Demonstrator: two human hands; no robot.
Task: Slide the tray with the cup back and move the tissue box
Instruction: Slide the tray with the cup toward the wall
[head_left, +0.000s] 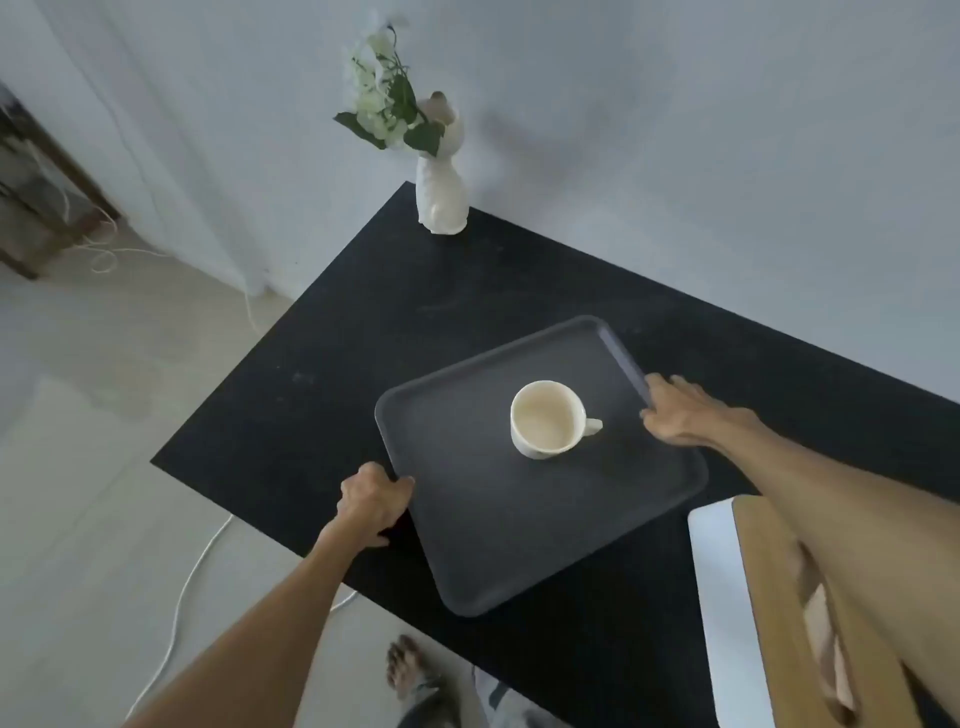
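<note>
A dark grey tray (498, 530) lies on the black table (363, 332), turned at an angle. An empty cream cup (545, 418) stands upright near the tray's middle, its handle pointing right. My left hand (371, 501) is closed around the tray's left rim. My right hand (685, 413) grips the tray's right rim, fingers curled over the edge. The tissue box (763, 597), white with a wooden lid and a slot, sits at the table's near right corner, partly hidden under my right forearm.
A white rabbit-shaped vase (441, 197) with white flowers stands at the table's far corner against the pale wall. A white cable (182, 597) runs over the light floor to the left. My foot (410, 670) shows below the table's near edge.
</note>
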